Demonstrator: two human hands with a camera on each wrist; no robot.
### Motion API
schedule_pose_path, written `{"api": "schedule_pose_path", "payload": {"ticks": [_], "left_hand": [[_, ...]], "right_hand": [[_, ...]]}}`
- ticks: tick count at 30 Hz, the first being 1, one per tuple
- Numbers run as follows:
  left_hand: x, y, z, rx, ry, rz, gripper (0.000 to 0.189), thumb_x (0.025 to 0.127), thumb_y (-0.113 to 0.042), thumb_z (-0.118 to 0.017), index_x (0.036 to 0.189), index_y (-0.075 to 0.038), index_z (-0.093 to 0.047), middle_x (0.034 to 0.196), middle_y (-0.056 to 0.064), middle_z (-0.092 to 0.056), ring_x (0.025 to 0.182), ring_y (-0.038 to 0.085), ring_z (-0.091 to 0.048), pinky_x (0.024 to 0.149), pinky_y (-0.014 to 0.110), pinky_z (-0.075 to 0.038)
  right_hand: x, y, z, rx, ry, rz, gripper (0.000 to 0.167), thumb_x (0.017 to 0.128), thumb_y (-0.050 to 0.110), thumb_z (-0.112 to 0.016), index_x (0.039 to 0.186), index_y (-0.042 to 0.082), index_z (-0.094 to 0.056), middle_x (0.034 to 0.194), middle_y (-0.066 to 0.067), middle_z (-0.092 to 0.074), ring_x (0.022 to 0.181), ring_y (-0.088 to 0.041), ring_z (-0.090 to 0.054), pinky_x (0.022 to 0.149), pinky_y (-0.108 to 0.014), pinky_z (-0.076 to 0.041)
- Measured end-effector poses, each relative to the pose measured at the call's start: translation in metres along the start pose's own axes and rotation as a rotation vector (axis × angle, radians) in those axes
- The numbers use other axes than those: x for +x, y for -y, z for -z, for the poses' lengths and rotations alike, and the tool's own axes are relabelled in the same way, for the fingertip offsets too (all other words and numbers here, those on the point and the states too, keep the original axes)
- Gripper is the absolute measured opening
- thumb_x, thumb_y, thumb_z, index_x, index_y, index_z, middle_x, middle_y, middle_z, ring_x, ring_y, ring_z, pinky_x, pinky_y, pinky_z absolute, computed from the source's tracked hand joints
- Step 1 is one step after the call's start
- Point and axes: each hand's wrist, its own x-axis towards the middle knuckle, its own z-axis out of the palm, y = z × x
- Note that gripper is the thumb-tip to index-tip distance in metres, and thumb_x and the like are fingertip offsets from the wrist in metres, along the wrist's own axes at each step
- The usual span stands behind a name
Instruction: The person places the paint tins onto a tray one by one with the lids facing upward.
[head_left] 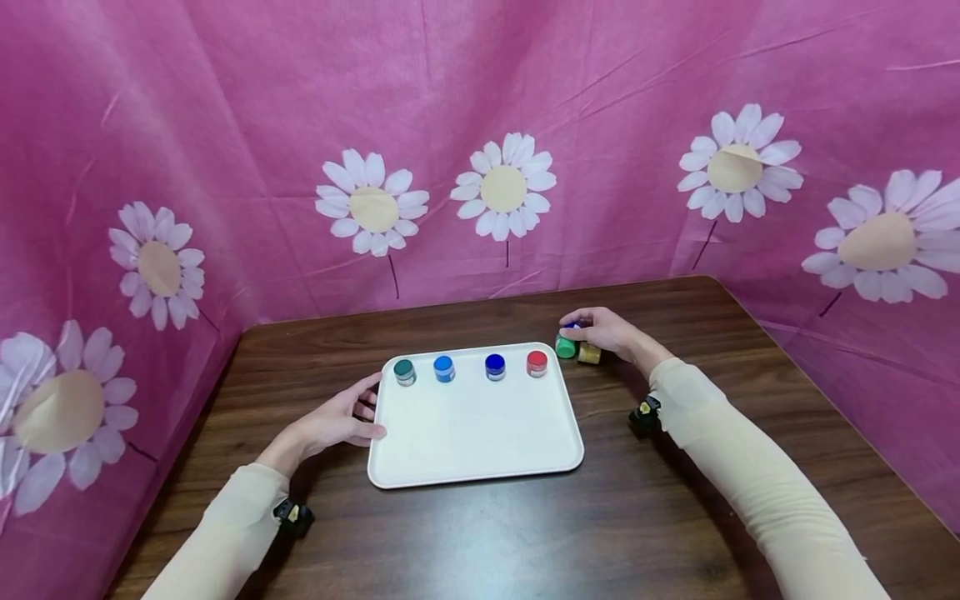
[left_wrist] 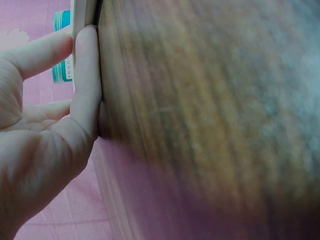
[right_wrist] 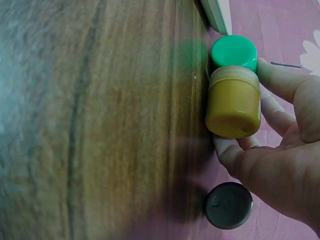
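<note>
My left hand (head_left: 335,419) touches the left rim of a white tray (head_left: 480,437), its thumb over the edge. In the left wrist view, a finger (left_wrist: 86,75) lies along the tray's side, low against the table. Along the tray's far side stand several small paint jars: dark green (head_left: 405,372), light blue (head_left: 444,369), dark blue (head_left: 495,367) and red (head_left: 537,363). Right of the tray, my right hand (head_left: 606,332) pinches a blue paint jar (head_left: 572,325), mostly hidden. Beside it are a green-lidded jar (head_left: 566,347) and a yellow jar (right_wrist: 233,107), seemingly on its side.
A dark round-ended jar (right_wrist: 229,205) shows below the right hand in the right wrist view; the head view hides it. Brown wood-grain table (head_left: 465,542) lies under everything. A pink curtain (head_left: 450,67) with white flowers stands behind and at both sides.
</note>
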Motion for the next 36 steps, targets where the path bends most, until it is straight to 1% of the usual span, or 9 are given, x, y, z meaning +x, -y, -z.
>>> {"api": "schedule_pose_path", "payload": {"ticks": [4,8,12,18,21,24,31,33,36], "left_hand": [[-0.0006,-0.0002,-0.0006,-0.002,-0.003,0.001,0.101,0.086,0.005,-0.075,0.162,-0.006,-0.011,0.132,0.024,-0.031,0.109,0.031,-0.043,0.083,0.044,-0.060],[-0.0011,-0.0008,-0.0006,-0.003,-0.003,0.000,0.101,0.086,0.005,-0.076,0.163,-0.006,-0.010,0.132,0.024,-0.031,0.109,0.031,-0.043,0.082,0.044,-0.060],[-0.0010,-0.0005,-0.0006,-0.009,-0.001,-0.003,0.101,0.086,0.005,-0.076,0.163,-0.006,-0.010,0.132,0.023,-0.031,0.109,0.030,-0.043,0.082,0.044,-0.060],[-0.0016,-0.0012,-0.0010,-0.013,0.002,-0.001,0.101,0.086,0.006,-0.075,0.163,-0.007,-0.010,0.132,0.023,-0.030,0.110,0.031,-0.043,0.083,0.045,-0.059],[-0.0019,-0.0017,-0.0009,-0.007,0.000,-0.002,0.101,0.086,0.005,-0.076,0.163,-0.007,-0.011,0.132,0.023,-0.030,0.110,0.031,-0.043,0.083,0.045,-0.060],[-0.0020,-0.0013,-0.0007,-0.005,0.000,-0.002,0.101,0.086,0.005,-0.076,0.163,-0.007,-0.011,0.132,0.023,-0.031,0.110,0.031,-0.043,0.083,0.045,-0.059],[-0.0017,-0.0016,-0.0007,-0.001,-0.004,-0.005,0.101,0.086,0.005,-0.075,0.163,-0.007,-0.011,0.132,0.023,-0.031,0.110,0.031,-0.043,0.083,0.044,-0.059],[-0.0018,-0.0017,-0.0007,0.001,-0.003,-0.004,0.101,0.087,0.004,-0.075,0.163,-0.007,-0.011,0.132,0.023,-0.031,0.110,0.031,-0.043,0.083,0.044,-0.059],[-0.0024,-0.0022,-0.0012,0.001,0.000,-0.003,0.100,0.087,0.004,-0.075,0.163,-0.007,-0.011,0.132,0.023,-0.031,0.110,0.031,-0.044,0.083,0.045,-0.059]], "right_hand": [[-0.0005,0.0003,-0.0008,0.013,-0.031,-0.006,0.034,0.102,0.021,-0.063,0.128,-0.001,-0.065,0.122,-0.016,-0.062,0.099,-0.023,-0.052,0.077,-0.029,-0.046],[-0.0004,0.0013,-0.0023,0.030,-0.054,-0.015,0.032,0.103,0.019,-0.061,0.127,-0.001,-0.063,0.120,-0.016,-0.061,0.097,-0.023,-0.052,0.075,-0.028,-0.046],[0.0002,0.0003,-0.0033,0.029,-0.054,-0.016,0.035,0.103,0.018,-0.060,0.132,-0.002,-0.060,0.121,-0.018,-0.057,0.099,-0.026,-0.051,0.077,-0.029,-0.045],[0.0011,0.0018,-0.0035,0.015,-0.032,-0.054,0.043,0.104,0.018,-0.056,0.143,0.000,-0.053,0.129,-0.022,-0.054,0.105,-0.028,-0.051,0.083,-0.031,-0.046],[0.0017,0.0041,-0.0033,0.012,-0.029,-0.079,0.043,0.105,0.018,-0.054,0.144,0.001,-0.052,0.134,-0.022,-0.054,0.108,-0.027,-0.052,0.085,-0.032,-0.046],[0.0020,0.0057,-0.0024,0.017,-0.028,-0.093,0.043,0.105,0.017,-0.053,0.144,0.000,-0.053,0.137,-0.022,-0.055,0.108,-0.026,-0.053,0.084,-0.031,-0.047],[0.0010,0.0070,-0.0008,0.052,-0.052,-0.104,0.044,0.103,0.016,-0.054,0.143,-0.002,-0.054,0.122,-0.017,-0.060,0.090,-0.018,-0.053,0.071,-0.026,-0.047],[0.0009,0.0064,-0.0007,0.054,-0.053,-0.109,0.043,0.103,0.016,-0.053,0.141,-0.002,-0.056,0.121,-0.015,-0.059,0.090,-0.018,-0.052,0.070,-0.025,-0.047],[0.0009,0.0060,-0.0007,0.050,-0.052,-0.120,0.041,0.103,0.017,-0.053,0.139,-0.003,-0.059,0.125,-0.016,-0.058,0.095,-0.019,-0.052,0.074,-0.025,-0.047]]}}
